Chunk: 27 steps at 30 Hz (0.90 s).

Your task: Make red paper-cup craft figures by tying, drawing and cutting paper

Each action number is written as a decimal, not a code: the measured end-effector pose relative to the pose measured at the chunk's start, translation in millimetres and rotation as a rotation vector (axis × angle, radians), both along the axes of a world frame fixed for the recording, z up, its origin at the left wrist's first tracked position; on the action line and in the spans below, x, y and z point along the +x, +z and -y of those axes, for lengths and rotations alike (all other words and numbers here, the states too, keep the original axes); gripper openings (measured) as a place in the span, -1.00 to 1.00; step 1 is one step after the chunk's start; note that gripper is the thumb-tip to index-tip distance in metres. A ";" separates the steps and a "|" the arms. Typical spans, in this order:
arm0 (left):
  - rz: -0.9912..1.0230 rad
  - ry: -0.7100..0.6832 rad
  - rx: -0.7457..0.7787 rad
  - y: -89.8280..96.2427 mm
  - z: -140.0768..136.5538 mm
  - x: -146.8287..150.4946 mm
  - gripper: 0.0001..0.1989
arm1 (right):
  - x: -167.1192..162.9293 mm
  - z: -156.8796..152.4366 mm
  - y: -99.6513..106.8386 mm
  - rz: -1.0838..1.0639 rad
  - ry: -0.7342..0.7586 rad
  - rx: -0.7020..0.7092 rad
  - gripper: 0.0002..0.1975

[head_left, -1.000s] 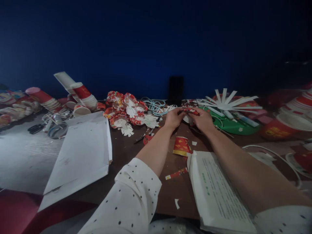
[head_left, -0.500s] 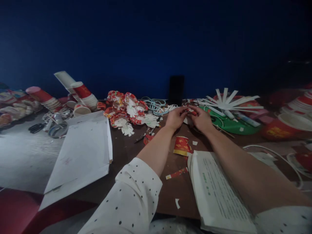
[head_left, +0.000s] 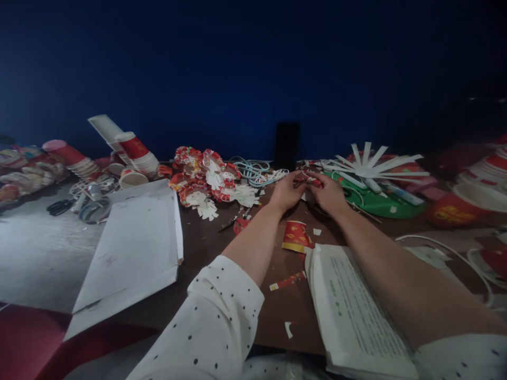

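From where I stood, the small red-and-white piece sat between the person's two hands, out at arm's length over the brown table. The left hand pinched it from one side and the right hand from the other, fingers curled in so closely that they hid most of its shape. A dark upright slab rose just behind them. Left of the hands lay a coil of pale blue cord and a heap of frilled red-and-white paper shapes; to the right, a fan of white strips lay over something green. Nearer the person, between the forearms, were a cut red cup and a red strip. The right forearm crossed over part of a printed white packet.
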<state>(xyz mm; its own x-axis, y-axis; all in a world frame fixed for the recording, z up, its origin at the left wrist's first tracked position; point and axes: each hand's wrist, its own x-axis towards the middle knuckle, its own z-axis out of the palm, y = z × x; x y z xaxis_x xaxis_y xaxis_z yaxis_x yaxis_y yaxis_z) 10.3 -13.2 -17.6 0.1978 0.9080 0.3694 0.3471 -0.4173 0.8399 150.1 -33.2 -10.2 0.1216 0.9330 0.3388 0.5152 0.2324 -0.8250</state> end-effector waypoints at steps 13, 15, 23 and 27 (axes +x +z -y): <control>0.095 0.199 -0.075 5.3 -4.9 -2.6 -0.68 | -3.8 -4.7 -5.0 0.020 -0.076 -0.041 -0.28; 0.143 0.196 -0.096 3.6 -7.5 -0.8 -0.71 | -5.2 -4.2 -5.5 0.043 -0.074 -0.040 -0.28; 0.264 0.125 -0.237 -3.2 -7.4 10.0 -0.73 | -6.0 -1.6 -3.4 0.116 -0.146 0.064 -0.51; 0.310 0.078 -0.336 -1.1 -3.9 11.9 -0.70 | -3.1 -3.2 -4.4 0.108 -0.162 0.065 -0.54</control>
